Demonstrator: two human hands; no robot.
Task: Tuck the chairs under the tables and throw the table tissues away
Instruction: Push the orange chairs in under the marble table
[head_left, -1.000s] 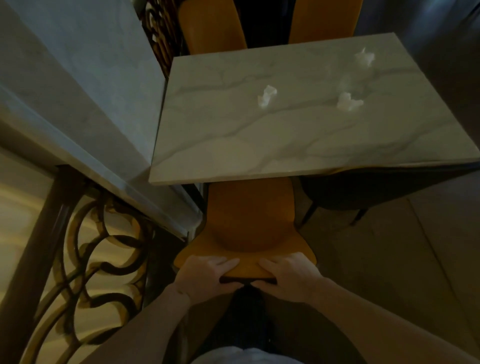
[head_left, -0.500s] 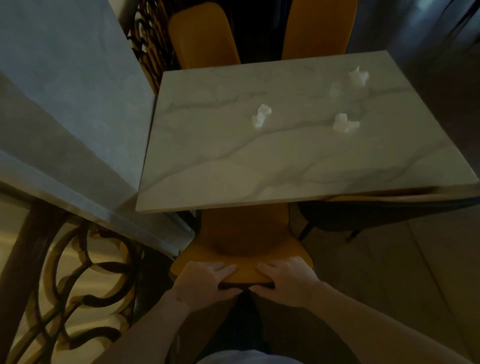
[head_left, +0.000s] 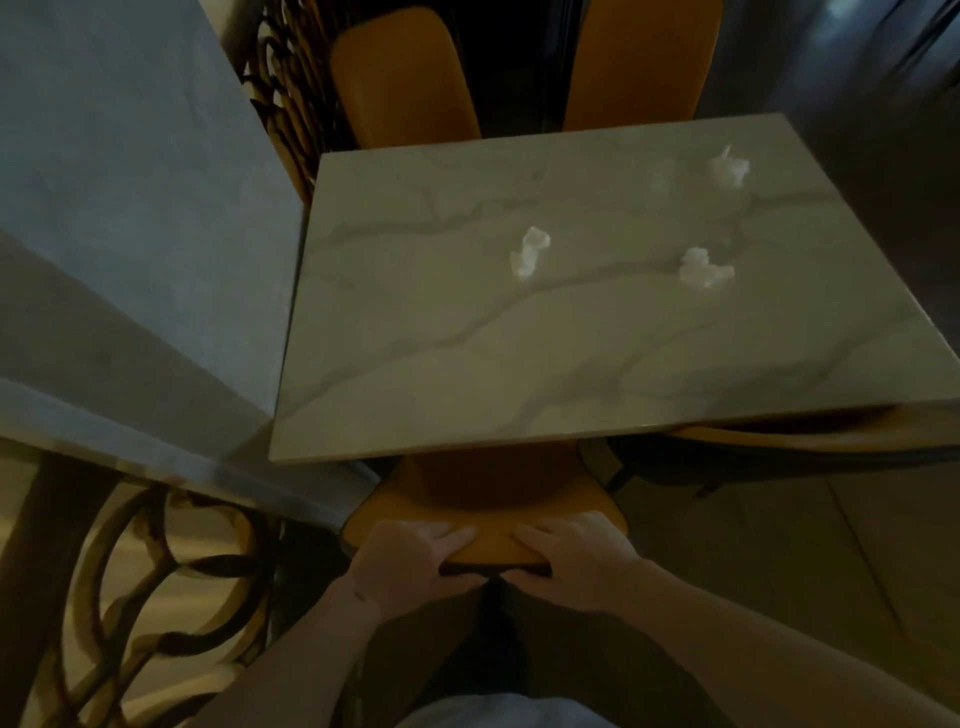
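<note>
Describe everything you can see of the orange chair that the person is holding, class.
The chair is orange with a smooth, moulded look, seen from above and behind. Its backrest curves, with a dark edge at the top. Most of the seat is hidden under the marble table, so it looks largely tucked in; its legs are out of sight. The left hand and right hand grip the top of the backrest, side by side. It stands close to a railing on its left.

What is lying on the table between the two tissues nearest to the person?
Nothing. In the head view, only bare marble table lies between the left tissue and the right tissue.
</note>
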